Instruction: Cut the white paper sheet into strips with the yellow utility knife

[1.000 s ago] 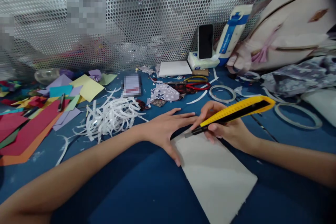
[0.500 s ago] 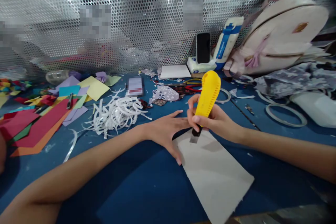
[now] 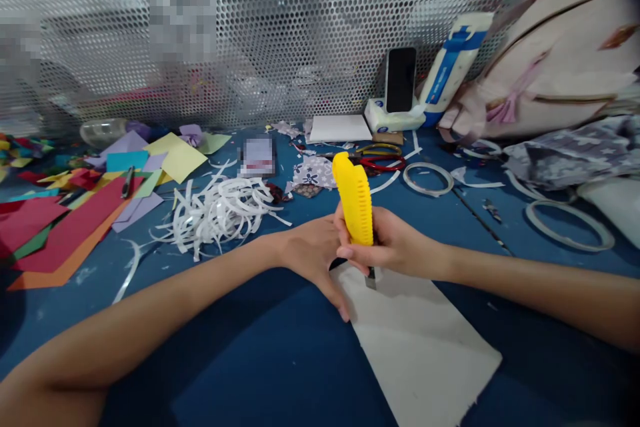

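Paper strips (image 3: 220,213) lie tangled beside the left hand (image 3: 310,250), with coloured sheets (image 3: 87,230) farther left on the blue table (image 3: 240,360). Beyond the hands sit a red-handled tool (image 3: 383,165) and a phone (image 3: 401,80) propped on a tissue pack (image 3: 400,123). That left hand is spread flat, thumb at the edge of the grey board (image 3: 420,340); the right hand (image 3: 393,237) grips a yellow cutter (image 3: 356,207), blade pointing down at the board and partly blocking its far end. Lettering on the blue-and-white pack (image 3: 443,77) is too small to read.
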The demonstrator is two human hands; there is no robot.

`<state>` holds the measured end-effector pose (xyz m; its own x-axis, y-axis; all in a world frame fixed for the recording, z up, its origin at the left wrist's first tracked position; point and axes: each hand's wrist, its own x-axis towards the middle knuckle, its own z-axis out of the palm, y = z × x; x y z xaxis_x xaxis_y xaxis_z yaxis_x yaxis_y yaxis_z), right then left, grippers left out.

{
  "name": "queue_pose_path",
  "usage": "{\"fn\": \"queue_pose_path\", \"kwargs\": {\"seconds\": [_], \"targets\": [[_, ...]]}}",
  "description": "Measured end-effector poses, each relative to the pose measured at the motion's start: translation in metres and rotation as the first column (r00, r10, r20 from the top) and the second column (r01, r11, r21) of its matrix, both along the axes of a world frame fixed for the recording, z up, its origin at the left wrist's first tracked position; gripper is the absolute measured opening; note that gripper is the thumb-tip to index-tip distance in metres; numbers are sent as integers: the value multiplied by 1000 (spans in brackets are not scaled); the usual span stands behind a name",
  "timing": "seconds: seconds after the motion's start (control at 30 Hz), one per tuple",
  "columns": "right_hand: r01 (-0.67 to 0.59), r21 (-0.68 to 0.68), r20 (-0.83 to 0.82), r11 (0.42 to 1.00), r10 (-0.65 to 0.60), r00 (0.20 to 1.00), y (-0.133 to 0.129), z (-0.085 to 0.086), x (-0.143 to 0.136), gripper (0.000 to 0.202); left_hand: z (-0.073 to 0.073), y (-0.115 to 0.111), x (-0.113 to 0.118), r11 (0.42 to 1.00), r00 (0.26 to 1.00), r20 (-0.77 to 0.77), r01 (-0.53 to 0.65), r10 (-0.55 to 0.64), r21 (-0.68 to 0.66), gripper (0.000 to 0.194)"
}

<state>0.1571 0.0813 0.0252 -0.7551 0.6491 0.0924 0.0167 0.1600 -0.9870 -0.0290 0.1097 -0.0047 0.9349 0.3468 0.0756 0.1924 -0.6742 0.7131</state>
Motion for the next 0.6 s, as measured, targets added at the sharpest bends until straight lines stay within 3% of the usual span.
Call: {"fn": "queue_pose_path", "kwargs": {"seconds": [0.33, 0.6], "targets": [[43, 26, -7, 999, -43, 999, 0, -3, 0, 32, -1, 1, 1, 1000, 1000, 30, 7, -7, 9, 61], [116, 70, -104, 991, -108, 989, -6, -10, 2, 31, 4, -1, 2, 999, 998, 31, 49, -50, 17, 61]]}}
